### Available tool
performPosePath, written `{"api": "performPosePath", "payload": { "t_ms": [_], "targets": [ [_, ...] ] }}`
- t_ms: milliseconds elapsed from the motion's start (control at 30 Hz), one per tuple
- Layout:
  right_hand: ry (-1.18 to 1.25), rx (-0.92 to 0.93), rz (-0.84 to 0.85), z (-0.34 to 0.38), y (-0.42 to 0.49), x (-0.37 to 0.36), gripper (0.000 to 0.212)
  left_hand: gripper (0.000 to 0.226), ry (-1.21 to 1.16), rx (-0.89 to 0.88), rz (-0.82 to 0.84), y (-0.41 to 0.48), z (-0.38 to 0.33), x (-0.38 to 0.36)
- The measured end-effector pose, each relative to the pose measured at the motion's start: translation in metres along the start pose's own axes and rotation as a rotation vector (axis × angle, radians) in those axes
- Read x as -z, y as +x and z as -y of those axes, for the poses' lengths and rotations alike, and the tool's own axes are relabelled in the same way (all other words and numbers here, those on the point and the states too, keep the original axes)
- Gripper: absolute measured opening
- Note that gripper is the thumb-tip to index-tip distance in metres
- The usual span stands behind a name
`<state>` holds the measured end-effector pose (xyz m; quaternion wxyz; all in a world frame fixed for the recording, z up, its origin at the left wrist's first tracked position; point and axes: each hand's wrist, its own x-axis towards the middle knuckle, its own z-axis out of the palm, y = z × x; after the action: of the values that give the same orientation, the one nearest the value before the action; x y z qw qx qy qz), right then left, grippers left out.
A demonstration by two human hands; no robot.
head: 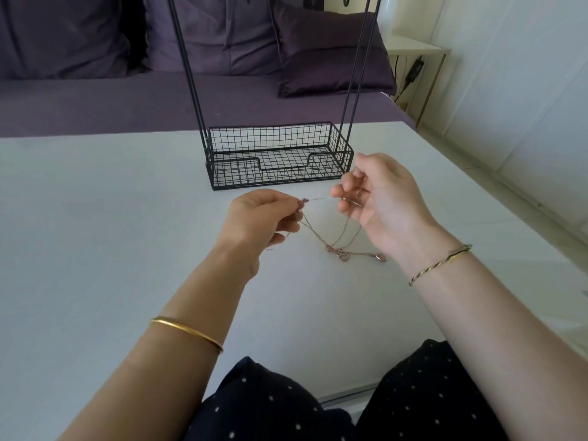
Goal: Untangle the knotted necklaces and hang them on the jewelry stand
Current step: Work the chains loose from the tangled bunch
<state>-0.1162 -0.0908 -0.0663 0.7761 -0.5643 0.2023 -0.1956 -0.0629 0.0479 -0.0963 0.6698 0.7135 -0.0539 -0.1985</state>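
Fingers (281, 198) of left hand (254, 224) and right hand (383, 198) pinch necklaces (331, 249); stand (270, 126) top cropped.

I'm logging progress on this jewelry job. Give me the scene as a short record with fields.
left hand: pinches a chain strand above the table
right hand: pinches the same strand; a short stretch runs taut between the hands
necklaces: thin chains dropping from the hands to the table
knot: not undone, lying on the table below the hands
jewelry stand: black wire, basket base, behind the hands; top out of view
hung so far: none on the visible part
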Motion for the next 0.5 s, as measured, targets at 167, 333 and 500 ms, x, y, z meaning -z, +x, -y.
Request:
{"api": "performPosePath", "payload": {
  "t_ms": [167, 333, 500],
  "targets": [
    [-0.414, 0.035, 0.114, -0.008, 0.001, 0.002, 0.015, 0.018, 0.079, -0.07, 0.009, -0.002, -0.001, 0.0],
    [-0.821, 0.113, 0.244, -0.011, -0.003, -0.001, 0.007, 0.015, 0.012, -0.077, 0.012, -0.002, 0.0, 0.002],
    [-0.884, 0.183, 0.231, -0.014, 0.0, 0.004, 0.017, 0.011, -0.313, 0.012, 0.082, -0.002, 0.0, 0.004]
  ]
}}
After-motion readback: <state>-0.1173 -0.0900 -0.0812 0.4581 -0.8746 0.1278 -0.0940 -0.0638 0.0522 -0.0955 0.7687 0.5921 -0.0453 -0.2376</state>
